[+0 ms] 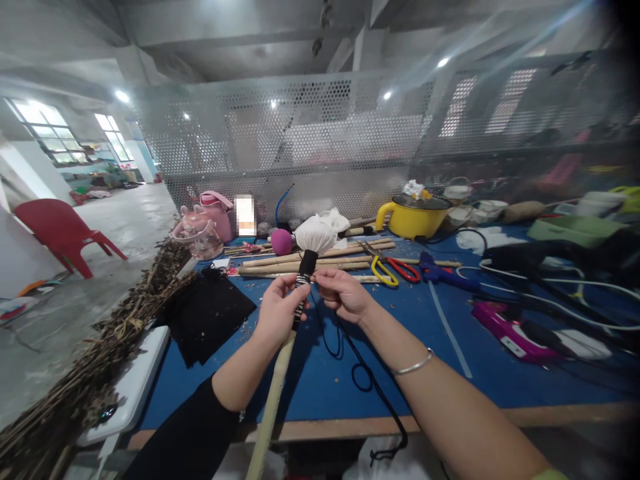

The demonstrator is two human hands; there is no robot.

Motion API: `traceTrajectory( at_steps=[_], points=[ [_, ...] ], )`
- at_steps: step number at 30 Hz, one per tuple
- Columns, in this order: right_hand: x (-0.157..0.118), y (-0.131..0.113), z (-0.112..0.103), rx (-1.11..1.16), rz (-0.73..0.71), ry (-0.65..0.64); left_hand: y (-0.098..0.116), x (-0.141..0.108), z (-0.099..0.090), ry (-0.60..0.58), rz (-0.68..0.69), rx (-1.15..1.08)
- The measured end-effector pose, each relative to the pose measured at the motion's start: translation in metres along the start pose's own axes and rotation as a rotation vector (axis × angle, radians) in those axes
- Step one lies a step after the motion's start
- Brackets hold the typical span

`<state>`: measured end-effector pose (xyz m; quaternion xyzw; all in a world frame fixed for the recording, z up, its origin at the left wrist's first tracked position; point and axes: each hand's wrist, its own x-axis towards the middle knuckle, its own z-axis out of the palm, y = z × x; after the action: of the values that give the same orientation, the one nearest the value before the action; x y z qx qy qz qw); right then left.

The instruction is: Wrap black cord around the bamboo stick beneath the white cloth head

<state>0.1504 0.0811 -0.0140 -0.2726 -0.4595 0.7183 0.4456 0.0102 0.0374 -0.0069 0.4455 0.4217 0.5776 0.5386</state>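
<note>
My left hand [283, 303] is wrapped round a wooden stick [275, 387], just below its padded head. A white cloth bundle [315, 235] tops the stick, with black wrapping and pale stripes beneath it. Close by on the right, my right hand [343, 293] pinches a thin dark cord against the wrapped part. Black cord [361, 377] loops down from there over the blue table and hangs past its front edge. Several bare wooden sticks [260, 269] lie behind my hands.
Yellow-handled scissors [384, 272], red-handled scissors [404, 269] and a blue glue gun [445, 272] lie to the right, with a yellow pot [413, 220] behind. Black cloth [205, 317] and dried plant stalks [115, 327] are left. Cables surround a magenta power strip [513, 330].
</note>
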Motion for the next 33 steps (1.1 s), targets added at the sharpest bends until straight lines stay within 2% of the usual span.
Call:
traceTrajectory(
  at_steps=[13,16,19,23,26,28,31,33],
  points=[
    [0.003,0.002,-0.002,-0.065,-0.022,0.042,0.000,0.000,0.001,0.011,-0.017,-0.023],
    [0.003,0.002,-0.003,-0.075,-0.035,0.041,-0.001,0.000,0.001,-0.018,-0.044,-0.044],
    [0.003,0.001,-0.005,-0.077,-0.058,-0.018,-0.003,0.002,-0.001,-0.070,-0.091,-0.056],
    [0.003,0.001,-0.010,-0.078,0.023,-0.150,-0.002,0.004,-0.003,-0.112,-0.194,-0.093],
    [0.005,0.004,-0.014,-0.159,0.031,-0.113,-0.001,0.005,-0.004,-0.137,-0.325,-0.030],
    [0.006,0.005,-0.014,-0.230,0.023,-0.032,-0.002,0.004,-0.005,-0.063,-0.242,0.092],
    [0.007,0.007,-0.011,-0.296,0.031,0.050,-0.007,0.002,-0.003,0.075,0.099,0.343],
    [0.007,0.008,-0.008,-0.320,0.029,0.050,-0.010,0.000,-0.002,0.096,0.244,0.479]
  ],
)
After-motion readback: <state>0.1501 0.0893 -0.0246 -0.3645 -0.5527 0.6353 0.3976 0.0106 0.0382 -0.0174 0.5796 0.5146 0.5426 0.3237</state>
